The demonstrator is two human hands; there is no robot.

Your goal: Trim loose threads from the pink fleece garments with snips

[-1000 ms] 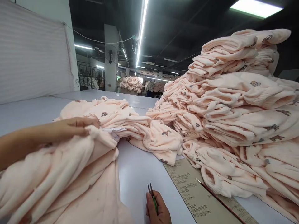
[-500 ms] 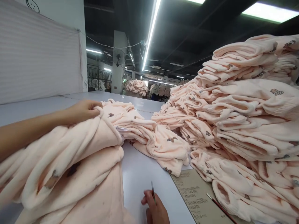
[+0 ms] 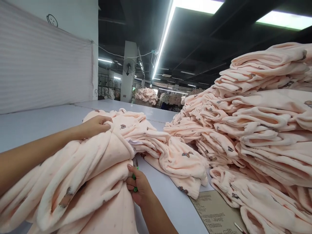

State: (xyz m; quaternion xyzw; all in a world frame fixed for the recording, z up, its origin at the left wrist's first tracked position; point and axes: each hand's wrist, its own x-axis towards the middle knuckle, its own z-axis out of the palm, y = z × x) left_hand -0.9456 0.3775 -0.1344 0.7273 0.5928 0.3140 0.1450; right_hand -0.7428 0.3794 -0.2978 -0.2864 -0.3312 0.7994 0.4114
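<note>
My left hand [image 3: 96, 126] grips the top fold of a bunched pale pink fleece garment [image 3: 80, 175] that lies over my forearm at the lower left. My right hand [image 3: 137, 187] presses against the garment's right edge and holds small green-handled thread snips [image 3: 135, 177], mostly hidden in the fingers. Just beyond the garment lies a low heap of the same pink fleece with small bear prints [image 3: 158, 146] on the white table [image 3: 44, 120].
A tall stack of folded pink fleece garments [image 3: 263, 123] fills the right side. A brown printed sheet [image 3: 214, 214] with a thin stick [image 3: 240, 227] lies at the lower right. More pink piles [image 3: 146, 95] sit far back by a pillar.
My right hand rose from the table with the snips and now touches the garment's right edge. My left hand pulled the fold higher. The view shifted left and up.
</note>
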